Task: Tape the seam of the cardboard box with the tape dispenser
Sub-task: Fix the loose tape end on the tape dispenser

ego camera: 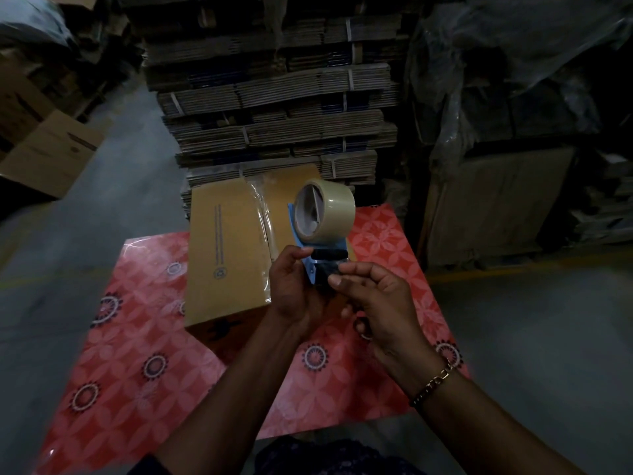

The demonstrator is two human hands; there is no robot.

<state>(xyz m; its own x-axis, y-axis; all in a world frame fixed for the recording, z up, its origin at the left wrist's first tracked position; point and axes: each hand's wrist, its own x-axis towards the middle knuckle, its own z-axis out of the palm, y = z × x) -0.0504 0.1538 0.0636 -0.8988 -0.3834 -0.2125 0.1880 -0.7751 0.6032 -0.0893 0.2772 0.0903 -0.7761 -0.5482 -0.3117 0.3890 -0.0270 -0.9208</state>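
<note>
A person holds a blue tape dispenser (pixel 317 250) in both hands above a red patterned mat (pixel 144 341) on a warehouse floor. The left hand (pixel 294 286) is wrapped around the dispenser's lower body from the left side, fingers curled closed on it with the thumb lying across the black roller. The right hand (pixel 373 296) comes in from the right, its thumb and forefinger pinched together at the dispenser's front end just below the roller; whether they have a tape end between them cannot be told. A gold bracelet (pixel 435 382) sits on the right wrist. The roll of tape (pixel 325 210) stands on the dispenser just above the fingers, its open core turned toward the camera. The cardboard box (pixel 229 248) lies flat on the mat to the left of and behind the fingers, a strip of clear tape (pixel 263 214) already running along its top seam. Bundled flat cartons (pixel 274 97) are stacked beyond the box
</note>
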